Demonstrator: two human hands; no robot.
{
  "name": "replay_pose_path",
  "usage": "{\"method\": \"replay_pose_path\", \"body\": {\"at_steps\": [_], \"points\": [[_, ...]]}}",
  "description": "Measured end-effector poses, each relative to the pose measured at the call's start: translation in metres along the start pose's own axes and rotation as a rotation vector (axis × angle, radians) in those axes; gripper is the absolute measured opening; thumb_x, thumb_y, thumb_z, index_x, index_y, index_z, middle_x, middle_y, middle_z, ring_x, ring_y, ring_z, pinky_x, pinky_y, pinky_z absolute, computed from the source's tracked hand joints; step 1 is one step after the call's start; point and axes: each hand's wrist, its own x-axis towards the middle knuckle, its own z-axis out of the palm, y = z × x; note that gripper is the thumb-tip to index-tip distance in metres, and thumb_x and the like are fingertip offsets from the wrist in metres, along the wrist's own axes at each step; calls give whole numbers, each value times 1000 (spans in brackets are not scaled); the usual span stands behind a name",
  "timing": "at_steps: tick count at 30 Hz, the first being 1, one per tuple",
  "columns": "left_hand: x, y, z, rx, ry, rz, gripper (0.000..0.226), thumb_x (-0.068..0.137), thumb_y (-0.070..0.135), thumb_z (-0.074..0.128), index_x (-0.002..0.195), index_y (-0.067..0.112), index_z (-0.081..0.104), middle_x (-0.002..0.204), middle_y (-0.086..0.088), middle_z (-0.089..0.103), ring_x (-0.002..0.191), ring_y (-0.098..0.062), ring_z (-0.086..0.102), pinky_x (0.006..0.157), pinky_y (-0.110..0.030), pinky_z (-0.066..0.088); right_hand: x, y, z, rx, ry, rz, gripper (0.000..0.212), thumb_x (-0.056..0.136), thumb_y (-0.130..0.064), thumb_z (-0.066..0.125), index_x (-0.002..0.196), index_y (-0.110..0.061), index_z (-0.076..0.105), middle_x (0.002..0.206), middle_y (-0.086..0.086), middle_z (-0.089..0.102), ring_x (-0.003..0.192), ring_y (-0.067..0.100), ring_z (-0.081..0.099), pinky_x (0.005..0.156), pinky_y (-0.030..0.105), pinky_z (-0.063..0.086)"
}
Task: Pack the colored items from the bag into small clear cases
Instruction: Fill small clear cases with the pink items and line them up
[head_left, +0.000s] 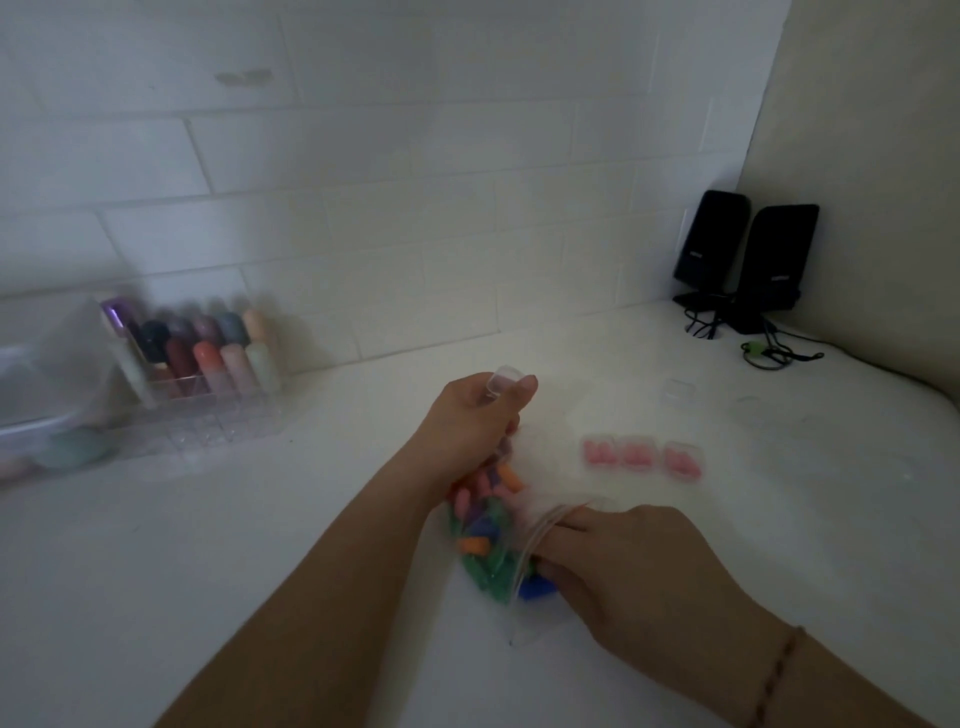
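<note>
Clear bag (524, 525) of colored items (480, 525), blurry, mid-frame on desk (260, 545).
Left hand (475, 415) pinches small clear case (501, 379); right hand (623, 561) fingers hidden inside bag, grip unclear.

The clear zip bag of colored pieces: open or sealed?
Open: the right hand has fingers inside the clear zip bag's mouth.

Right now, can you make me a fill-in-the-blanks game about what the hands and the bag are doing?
1. The left hand pinches a small clear ____.
2. The right hand has its fingers inside the ____, which is full of colored pieces.
3. The three filled cases on the counter hold ____ pieces.
4. Two ____ speakers stand in the corner.

Missing words: case; bag; pink; black
</note>
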Motion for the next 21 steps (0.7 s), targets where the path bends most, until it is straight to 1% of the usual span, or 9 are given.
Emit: {"method": "replay_pose_path", "body": {"at_steps": [3,6,9,11,12,13,15,18,21], "points": [[-1,2,-1,-28,12,-5,51,92,50,55,101,0,63,70,-1,57,52,-10,50,48,-22,43,4,0,-9,56,36,34,16,76,-33,55,84,-37,69,72,-15,68,44,13,58,37,22,40],[-1,6,-3,-59,49,22,43,93,48,55,94,7,68,67,0,57,58,-10,54,60,-25,49,2,3,-27,105,102,81,8,79,-40,59,83,-37,65,68,-18,66,43,3,53,40,21,42],[-2,11,-8,-94,113,48,37,92,47,57,85,13,71,65,0,60,64,-11,55,74,-30,50,-3,9,-51,278,287,98,6,81,-33,71,86,-34,68,80,-22,69,47,-6,48,48,16,43],[-6,17,-9,-149,76,31,37,93,46,57,89,13,73,70,-1,62,67,-13,55,74,-32,49,-4,17,-60,459,476,195,18,82,-24,73,98,-28,66,91,-20,69,46,2,51,48,15,43],[-10,21,-8,-179,23,20,36,93,45,56,92,14,73,71,0,63,67,-13,53,71,-31,47,-2,20,-62,487,534,239,23,83,-24,71,105,-24,65,90,-21,68,45,6,51,49,14,43],[-15,25,-6,-207,-46,18,36,94,45,54,95,14,73,71,2,62,65,-12,51,67,-29,43,-1,22,-61,466,555,266,24,84,-26,69,107,-22,65,88,-21,66,46,8,51,50,14,43],[-25,32,1,-195,-158,41,35,94,44,53,97,15,73,70,5,62,63,-11,48,63,-25,39,0,24,-56,407,549,292,17,84,-31,68,95,-18,69,79,-17,64,46,9,49,51,21,43],[-32,36,4,-91,-117,134,35,93,46,53,95,18,74,70,8,62,63,-8,47,63,-24,39,1,21,-49,499,565,332,12,80,-26,75,83,-17,67,68,-16,57,49,12,49,47,23,42],[-34,37,3,-256,-116,129,34,94,42,55,98,14,74,76,3,61,65,-10,46,63,-25,40,2,12,-46,553,503,298,10,82,-21,72,93,-21,69,78,-18,62,60,8,58,50,18,44]]}}
